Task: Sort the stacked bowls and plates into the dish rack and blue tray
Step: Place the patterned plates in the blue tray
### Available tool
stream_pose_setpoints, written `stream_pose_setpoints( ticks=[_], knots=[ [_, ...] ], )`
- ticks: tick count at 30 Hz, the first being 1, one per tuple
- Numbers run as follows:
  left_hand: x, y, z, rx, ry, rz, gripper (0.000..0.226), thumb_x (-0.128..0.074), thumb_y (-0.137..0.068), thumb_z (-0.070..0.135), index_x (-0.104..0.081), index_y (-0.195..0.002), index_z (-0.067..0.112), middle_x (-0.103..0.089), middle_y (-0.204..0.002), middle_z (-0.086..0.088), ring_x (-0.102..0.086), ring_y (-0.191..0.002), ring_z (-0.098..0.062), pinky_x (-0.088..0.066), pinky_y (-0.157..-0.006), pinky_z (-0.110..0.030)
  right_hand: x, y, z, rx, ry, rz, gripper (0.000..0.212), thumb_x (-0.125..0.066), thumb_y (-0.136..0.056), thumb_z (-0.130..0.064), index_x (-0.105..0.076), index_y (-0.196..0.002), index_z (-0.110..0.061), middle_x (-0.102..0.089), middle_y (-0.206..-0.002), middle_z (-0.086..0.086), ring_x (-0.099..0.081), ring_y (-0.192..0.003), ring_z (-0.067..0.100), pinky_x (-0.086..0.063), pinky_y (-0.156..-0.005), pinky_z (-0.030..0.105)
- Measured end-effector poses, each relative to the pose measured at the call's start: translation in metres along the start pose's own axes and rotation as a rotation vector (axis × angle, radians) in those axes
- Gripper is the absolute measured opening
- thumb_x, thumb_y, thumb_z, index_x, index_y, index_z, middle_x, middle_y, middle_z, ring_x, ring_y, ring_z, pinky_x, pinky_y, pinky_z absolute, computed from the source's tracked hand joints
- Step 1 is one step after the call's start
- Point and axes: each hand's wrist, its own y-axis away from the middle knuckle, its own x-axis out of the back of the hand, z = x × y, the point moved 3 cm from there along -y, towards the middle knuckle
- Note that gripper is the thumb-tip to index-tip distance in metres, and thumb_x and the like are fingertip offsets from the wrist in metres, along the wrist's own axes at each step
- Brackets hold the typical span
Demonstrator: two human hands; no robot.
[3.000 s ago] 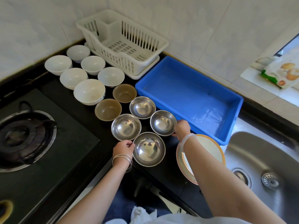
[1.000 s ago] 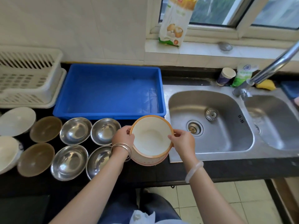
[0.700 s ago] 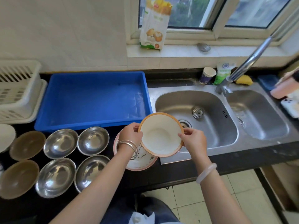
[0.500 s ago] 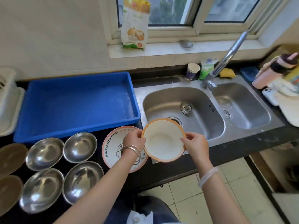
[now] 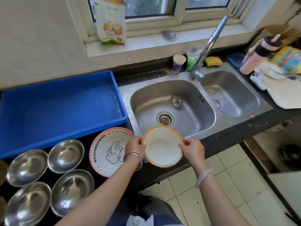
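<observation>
Steel bowls (image 5: 66,155), four of them, sit mouth-up in two rows at the left end of the dark table (image 5: 228,136), just in front of the blue tray (image 5: 65,136). Right of them, a pink-rimmed plate (image 5: 105,154) printed with an elephant lies flat and face up on the table. The left hand (image 5: 134,146) pinches the left edge of an orange-rimmed plate (image 5: 162,146), fingers curled on its rim. The right hand (image 5: 192,149) pinches the opposite edge likewise. This plate is held off the table above its front edge, just before the sink (image 5: 146,103), with its hollow face turned up toward the camera. Being round, it has no long axis.
</observation>
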Motion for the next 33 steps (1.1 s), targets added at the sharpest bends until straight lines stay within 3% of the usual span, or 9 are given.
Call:
stream_pose_setpoints(
  ticks=[3,8,12,17,21,25,27,30,33],
  knots=[
    [-0.001,-0.001,0.000,-0.004,-0.009,-0.004,0.024,-0.059,-0.084,0.008,-0.061,-0.107,0.014,-0.069,-0.102,-0.005,-0.064,-0.093,-0.023,-0.056,-0.084,-0.041,-0.002,-0.003,0.005,-0.011,-0.009,-0.017,0.018,-0.069,-0.084,-0.020,-0.073,-0.101,-0.016,-0.066,-0.076,-0.012,-0.065,-0.080,0.013,-0.057,-0.080,0.036],
    [-0.002,0.000,-0.001,-0.012,-0.040,0.020,0.025,-0.059,-0.085,0.010,-0.060,-0.110,0.014,-0.068,-0.106,-0.006,-0.063,-0.098,-0.022,-0.050,-0.083,-0.031,-0.005,-0.005,0.010,-0.012,-0.052,-0.038,0.021,-0.066,-0.086,-0.021,-0.070,-0.106,-0.015,-0.066,-0.083,-0.010,-0.063,-0.084,0.013,-0.053,-0.079,0.032],
    [-0.001,0.004,-0.001,-0.006,-0.017,0.040,0.028,-0.059,-0.086,0.013,-0.059,-0.114,0.014,-0.068,-0.110,-0.005,-0.062,-0.101,-0.022,-0.049,-0.085,-0.032,-0.003,0.001,0.004,0.058,0.016,-0.042,0.031,-0.060,-0.090,-0.031,-0.063,-0.117,-0.016,-0.066,-0.099,-0.003,-0.059,-0.088,0.012,-0.046,-0.071,0.023],
    [0.026,0.007,-0.010,0.009,0.024,0.186,0.028,-0.058,-0.087,0.018,-0.060,-0.115,0.018,-0.066,-0.112,-0.001,-0.060,-0.103,-0.020,-0.043,-0.079,-0.026,0.002,0.008,-0.034,0.297,0.110,0.049,0.035,-0.053,-0.094,-0.031,-0.058,-0.124,-0.014,-0.061,-0.123,0.005,-0.055,-0.114,0.021,-0.042,-0.092,0.030],
    [0.060,0.011,-0.031,0.051,-0.037,0.352,0.032,-0.061,-0.085,0.018,-0.059,-0.117,0.020,-0.058,-0.125,-0.005,-0.057,-0.110,-0.025,-0.046,-0.090,-0.035,-0.037,0.017,-0.083,0.491,0.146,-0.174,0.033,-0.051,-0.095,-0.031,-0.060,-0.124,-0.018,-0.064,-0.122,-0.002,-0.056,-0.115,0.014,-0.037,-0.089,0.021],
    [0.085,0.019,-0.059,0.190,-0.105,0.435,0.047,-0.064,-0.082,0.022,-0.051,-0.127,0.022,-0.044,-0.137,-0.009,-0.042,-0.125,-0.030,-0.031,-0.105,-0.037,-0.093,0.023,-0.116,0.562,0.398,-0.387,0.044,-0.048,-0.095,-0.039,-0.050,-0.135,-0.020,-0.061,-0.130,0.003,-0.057,-0.117,0.022,-0.045,-0.091,0.032],
    [0.091,0.024,-0.072,0.248,-0.059,0.445,0.056,-0.065,-0.081,0.019,-0.045,-0.133,0.021,-0.042,-0.138,-0.011,-0.042,-0.124,-0.032,-0.033,-0.104,-0.038,-0.114,0.019,-0.127,0.597,0.546,-0.445,0.044,-0.047,-0.095,-0.040,-0.052,-0.132,-0.017,-0.063,-0.125,0.007,-0.059,-0.112,0.025,-0.047,-0.088,0.036],
    [0.091,0.027,-0.084,0.281,0.036,0.384,0.067,-0.064,-0.081,0.012,-0.033,-0.140,0.016,-0.042,-0.139,-0.015,-0.046,-0.123,-0.031,-0.039,-0.101,-0.038,-0.136,0.014,-0.138,0.655,0.668,-0.525,0.029,-0.047,-0.095,-0.034,-0.063,-0.110,-0.015,-0.070,-0.098,0.008,-0.064,-0.088,0.025,-0.054,-0.077,0.038],
    [0.087,0.026,-0.094,0.348,0.066,0.343,0.073,-0.059,-0.084,0.009,-0.020,-0.145,0.014,-0.044,-0.141,-0.014,-0.048,-0.124,-0.031,-0.040,-0.100,-0.039,-0.145,0.005,-0.143,0.679,0.646,-0.549,0.022,-0.052,-0.092,-0.023,-0.066,-0.108,-0.015,-0.070,-0.096,0.006,-0.065,-0.085,0.023,-0.055,-0.075,0.037]
  ],
)
